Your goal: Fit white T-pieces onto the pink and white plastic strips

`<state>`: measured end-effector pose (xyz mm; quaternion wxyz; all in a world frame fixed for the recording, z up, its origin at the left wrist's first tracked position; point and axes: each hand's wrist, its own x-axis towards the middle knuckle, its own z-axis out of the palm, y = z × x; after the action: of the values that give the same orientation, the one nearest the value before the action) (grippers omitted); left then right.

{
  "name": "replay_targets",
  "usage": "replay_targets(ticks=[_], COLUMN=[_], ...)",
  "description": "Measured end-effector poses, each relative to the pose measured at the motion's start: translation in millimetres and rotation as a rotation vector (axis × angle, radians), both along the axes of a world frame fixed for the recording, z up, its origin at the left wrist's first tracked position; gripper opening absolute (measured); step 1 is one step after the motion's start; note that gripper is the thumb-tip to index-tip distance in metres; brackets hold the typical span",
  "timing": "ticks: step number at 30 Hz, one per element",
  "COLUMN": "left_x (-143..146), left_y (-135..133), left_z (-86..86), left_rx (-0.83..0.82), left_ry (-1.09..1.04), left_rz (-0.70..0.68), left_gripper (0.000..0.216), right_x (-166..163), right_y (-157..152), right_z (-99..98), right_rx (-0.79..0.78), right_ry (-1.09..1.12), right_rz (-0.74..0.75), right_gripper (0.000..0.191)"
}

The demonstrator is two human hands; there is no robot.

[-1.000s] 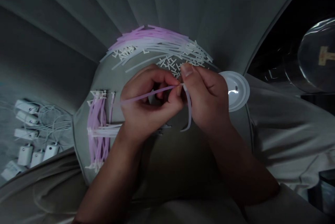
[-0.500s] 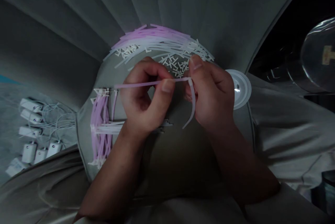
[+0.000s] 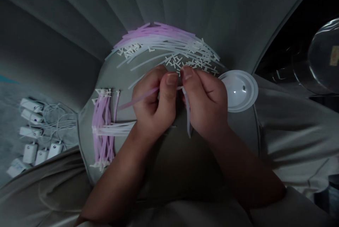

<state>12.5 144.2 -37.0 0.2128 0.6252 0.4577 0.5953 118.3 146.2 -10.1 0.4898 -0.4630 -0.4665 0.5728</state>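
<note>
My left hand (image 3: 156, 105) pinches a thin pink tube (image 3: 139, 99) between thumb and forefinger, its free end sticking out to the left. My right hand (image 3: 208, 105) is closed close beside it, thumb and fingers on a small white connector (image 3: 179, 88). From that connector a whitish tube (image 3: 188, 115) hangs down past the right fingers. The pink tube and the connector line up between the thumbs; fingers hide whether they join. Beyond the hands lie loose white connectors (image 3: 174, 60), white tubes (image 3: 161, 45) and pink tubes (image 3: 172, 30).
On the left of the round grey padded surface (image 3: 127, 78) lie joined pink tubes (image 3: 102, 114) crossed by white ones (image 3: 119, 128). A white plastic bowl (image 3: 239, 91) stands at the right. Several white boxes with cables (image 3: 31, 114) are at far left. A grey padded backrest (image 3: 180, 0) curves behind.
My hands have drawn closer together. The left grip has shifted along the pink tube towards the connector, and its free end now tilts down to the left. More of the bowl shows.
</note>
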Motion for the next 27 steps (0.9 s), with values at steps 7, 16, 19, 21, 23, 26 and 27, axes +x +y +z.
replay_targets(ticks=[7,16,19,21,23,26,27], left_x=[-1,7,7,6,5,5,4], left_y=[0,-2,-2,-2,-2,-1,-1], left_z=[-6.5,-6.4,-6.2,-6.0,-5.5,-5.1,-5.4], left_rx=[-0.005,0.076,0.096,0.085,0.062,0.066,0.071], left_ry=[0.07,0.131,0.151,0.163,0.161,0.157,0.156], left_rz=[0.105,0.199,0.173,0.152,0.151,0.145,0.142], left_gripper=[0.041,0.04,0.04,0.039,0.039,0.04,0.041], right_x=[-9,-18,-18,-18,-17,-15,-14], right_y=[-5,-15,-15,-14,-13,-11,-10], right_z=[-4.3,-13.5,-13.6,-13.9,-14.3,-14.1,-13.6], right_rx=[0.055,0.009,0.005,0.037,0.075,0.093,0.095], right_ry=[0.04,-0.037,-0.039,-0.007,0.018,0.046,0.059], right_rz=[-0.094,-0.262,-0.282,-0.274,-0.262,-0.233,-0.219], right_gripper=[0.037,0.039,0.04,0.038,0.036,0.035,0.035])
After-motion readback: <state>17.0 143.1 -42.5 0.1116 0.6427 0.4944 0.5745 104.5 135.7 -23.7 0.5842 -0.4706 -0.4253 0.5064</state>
